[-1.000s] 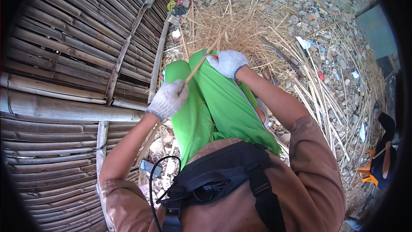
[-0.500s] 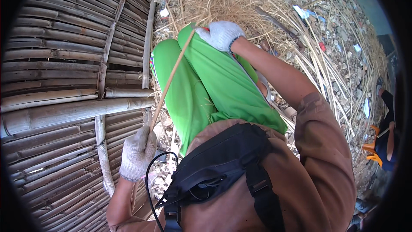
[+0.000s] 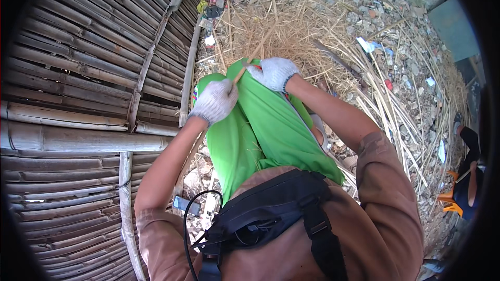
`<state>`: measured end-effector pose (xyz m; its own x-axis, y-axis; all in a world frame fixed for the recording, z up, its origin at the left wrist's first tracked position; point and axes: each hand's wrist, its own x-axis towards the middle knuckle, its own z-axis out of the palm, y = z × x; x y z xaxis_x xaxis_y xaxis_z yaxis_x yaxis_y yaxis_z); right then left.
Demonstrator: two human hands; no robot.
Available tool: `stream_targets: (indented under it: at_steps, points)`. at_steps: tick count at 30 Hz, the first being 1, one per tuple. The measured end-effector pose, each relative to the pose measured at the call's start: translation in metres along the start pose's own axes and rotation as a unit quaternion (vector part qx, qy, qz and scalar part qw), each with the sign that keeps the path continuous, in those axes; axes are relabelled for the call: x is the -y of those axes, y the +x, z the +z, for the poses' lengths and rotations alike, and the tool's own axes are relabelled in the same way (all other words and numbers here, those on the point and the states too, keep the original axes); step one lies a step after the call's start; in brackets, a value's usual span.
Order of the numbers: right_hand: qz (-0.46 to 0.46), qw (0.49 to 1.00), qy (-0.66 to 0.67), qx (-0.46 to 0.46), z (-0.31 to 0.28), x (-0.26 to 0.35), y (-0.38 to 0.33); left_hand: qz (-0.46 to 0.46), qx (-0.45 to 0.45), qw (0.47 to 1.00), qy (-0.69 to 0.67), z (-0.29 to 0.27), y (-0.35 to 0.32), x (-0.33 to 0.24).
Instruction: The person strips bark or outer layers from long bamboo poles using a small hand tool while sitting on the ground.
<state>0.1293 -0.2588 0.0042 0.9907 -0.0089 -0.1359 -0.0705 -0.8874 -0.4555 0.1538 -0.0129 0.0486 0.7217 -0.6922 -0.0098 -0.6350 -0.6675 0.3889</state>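
Observation:
Both hands wear whitish knit gloves. My left hand [image 3: 216,100] is closed around a thin bamboo strip [image 3: 254,53] above my left knee. The strip slants from the straw beyond my knees, past the right hand, and back beneath the left forearm. Over my right knee, my right hand [image 3: 277,73] is closed on a small knife [image 3: 250,65], of which a greyish blade and a bit of red show; the glove hides the remainder. The blade meets the strip or lies right beside it. Green trousers [image 3: 281,130] cover my bent legs under both hands.
A bamboo slat wall [image 3: 78,93] rises close on my left. Straw and shavings [image 3: 297,26] cover the stony ground ahead, with long strips [image 3: 388,109] at right. A phone [image 3: 186,205] lies by my left side. Another person [image 3: 469,182] is near an orange stool [image 3: 449,203] at far right.
My left hand has moved forward along the strip, from beside my hip up to my left knee. The strip's far end now reaches further out past the right hand, which stays over the right knee.

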Motion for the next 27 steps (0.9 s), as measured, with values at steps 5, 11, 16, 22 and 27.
stream_targets:
  at_steps: [5,11,16,22,27]
  points:
    - [0.009,1.0,-0.01,0.01,-0.003,-0.001,0.0,0.056,-0.029,0.995,0.073,0.018,0.036,0.004]
    - [0.025,0.999,0.01,0.021,0.0,-0.005,-0.002,0.022,0.018,0.999,0.033,-0.003,-0.012,0.002]
    - [0.013,1.0,0.003,0.011,-0.001,-0.002,-0.004,0.015,0.019,0.999,0.022,-0.023,-0.065,0.001]
    - [0.035,0.999,0.002,0.014,-0.001,-0.002,-0.002,-0.014,0.023,0.999,0.043,-0.048,-0.132,-0.014]
    - [0.028,1.0,0.011,-0.003,0.004,-0.006,-0.003,-0.052,0.048,0.997,-0.007,-0.08,-0.198,-0.038]
